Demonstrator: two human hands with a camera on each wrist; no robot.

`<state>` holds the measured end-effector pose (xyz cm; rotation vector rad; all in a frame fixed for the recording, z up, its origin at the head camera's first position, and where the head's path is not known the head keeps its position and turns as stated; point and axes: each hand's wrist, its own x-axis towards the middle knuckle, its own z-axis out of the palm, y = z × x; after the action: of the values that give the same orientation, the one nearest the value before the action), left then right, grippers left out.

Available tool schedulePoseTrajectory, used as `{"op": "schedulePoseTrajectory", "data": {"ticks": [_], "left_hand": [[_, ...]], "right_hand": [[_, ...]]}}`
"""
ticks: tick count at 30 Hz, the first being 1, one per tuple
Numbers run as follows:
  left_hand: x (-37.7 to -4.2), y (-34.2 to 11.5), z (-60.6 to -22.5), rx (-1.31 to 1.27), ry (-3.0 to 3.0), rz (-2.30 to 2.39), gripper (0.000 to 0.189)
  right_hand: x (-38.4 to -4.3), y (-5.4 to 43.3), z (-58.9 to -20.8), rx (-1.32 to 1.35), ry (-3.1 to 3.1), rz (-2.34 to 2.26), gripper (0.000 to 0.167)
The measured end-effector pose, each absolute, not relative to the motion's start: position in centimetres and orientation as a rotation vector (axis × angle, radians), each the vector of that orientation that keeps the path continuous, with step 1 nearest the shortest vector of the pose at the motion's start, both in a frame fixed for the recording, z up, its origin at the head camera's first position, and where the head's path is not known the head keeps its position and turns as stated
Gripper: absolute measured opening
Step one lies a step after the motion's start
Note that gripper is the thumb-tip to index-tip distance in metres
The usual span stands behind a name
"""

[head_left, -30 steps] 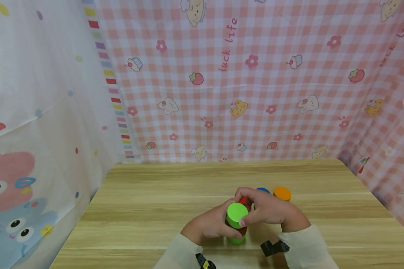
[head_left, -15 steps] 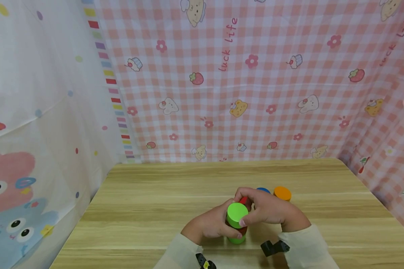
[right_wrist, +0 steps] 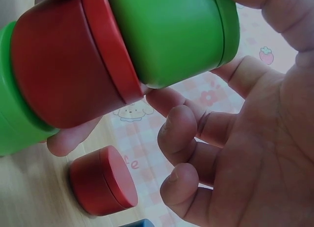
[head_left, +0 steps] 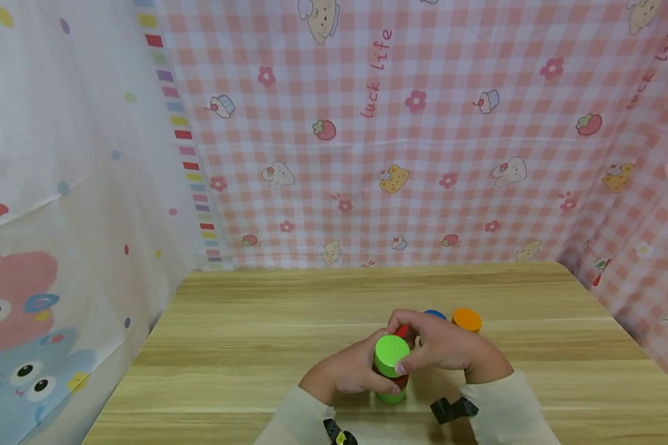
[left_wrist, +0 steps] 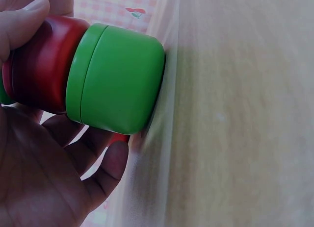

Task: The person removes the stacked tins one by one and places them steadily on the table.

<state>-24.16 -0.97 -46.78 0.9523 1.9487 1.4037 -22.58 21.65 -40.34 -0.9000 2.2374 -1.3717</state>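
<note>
Three round lidded tins stand stacked at the front of the wooden table, right of centre in the head view. The bottom tin is green (left_wrist: pixel 120 77) and rests on the tabletop. A dark red tin (right_wrist: pixel 64 65) sits on it, and my left hand (head_left: pixel 349 369) grips this middle one, thumb at its front. On top is another green tin (head_left: pixel 392 353), whose lid my right hand (head_left: pixel 448 346) pinches between thumb and index finger. The right hand's other fingers curl loosely in the right wrist view. Just behind the stack stands a separate red tin (right_wrist: pixel 100 183).
Beyond my right hand stand a blue tin (head_left: pixel 435 314), mostly hidden, and an orange tin (head_left: pixel 467 319). Patterned cloth (head_left: pixel 367 154) hangs along the back and sides of the wooden table (head_left: pixel 256 321). Each wrist carries a black camera mount (head_left: pixel 453 410).
</note>
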Motion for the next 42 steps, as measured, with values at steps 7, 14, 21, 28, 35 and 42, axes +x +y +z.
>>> {"op": "schedulePoseTrajectory", "data": {"ticks": [7,14,21,28,35,42], "left_hand": [[-24.37,-0.93,-46.78,0.995,1.909,1.407,0.074],[-24.3,-0.91,-46.55,0.991,1.882,1.42,0.075],[-24.32,-0.9,-46.59,0.993,1.881,1.427,0.074],[-24.47,-0.79,-46.88,1.015,1.886,1.412,0.08],[-24.47,-0.75,-46.91,1.016,1.885,1.417,0.083],[-24.43,-0.85,-46.83,0.999,1.883,1.418,0.082]], "right_hand": [[-22.65,21.57,-40.42,-0.9,2.238,-1.366,0.041],[-22.65,21.56,-40.39,-0.908,2.244,-1.361,0.041],[-22.74,21.47,-40.49,-0.893,2.252,-1.354,0.041],[-22.72,21.52,-40.54,-0.901,2.254,-1.364,0.041],[-22.73,21.51,-40.61,-0.925,2.274,-1.371,0.04],[-22.74,21.59,-40.46,-0.966,2.282,-1.363,0.039]]}}
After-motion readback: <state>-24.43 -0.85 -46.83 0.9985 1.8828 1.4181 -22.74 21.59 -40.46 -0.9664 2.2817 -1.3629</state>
